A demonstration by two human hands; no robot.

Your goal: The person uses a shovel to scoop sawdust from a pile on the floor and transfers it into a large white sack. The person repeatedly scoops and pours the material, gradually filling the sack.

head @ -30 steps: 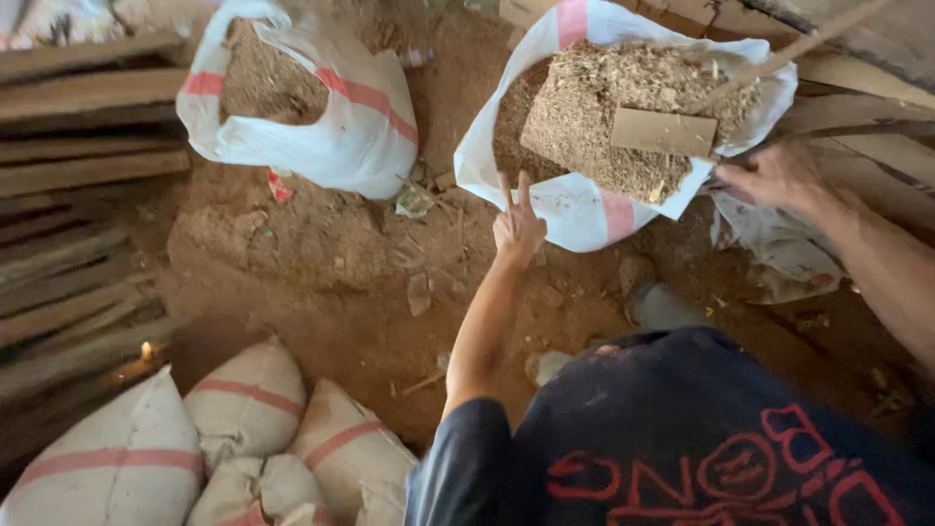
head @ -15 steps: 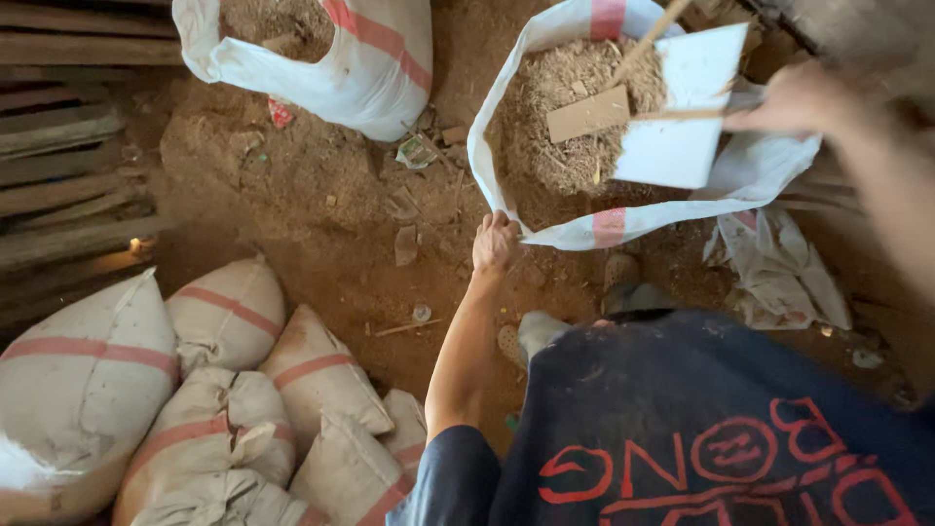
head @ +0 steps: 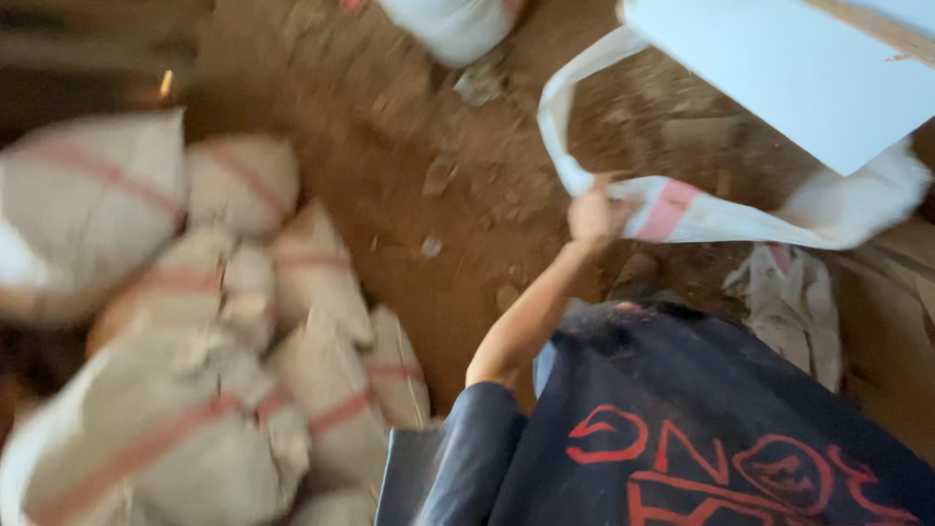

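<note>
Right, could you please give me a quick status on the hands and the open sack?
Left hand gripping rim of open white sack. Right hand out of frame. White flat board above sack mouth. Filled sacks piled to the left, picture blurred.

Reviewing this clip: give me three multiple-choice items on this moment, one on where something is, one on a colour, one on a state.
1. Where does the left hand rest?
A. on the rim of the open white sack
B. on the pile of filled sacks
C. on the dirt floor

2. What colour are the stripes on the filled sacks?
A. green
B. pinkish red
C. black

3. What state is the sack by the hand in?
A. tied shut
B. lying flat and empty
C. open, with brown loose material inside

Answers: 1 A, the fingers meet the sack's near rim. 2 B, reddish bands cross the pale sacks. 3 C, its mouth gapes and brown fill shows inside.
</note>
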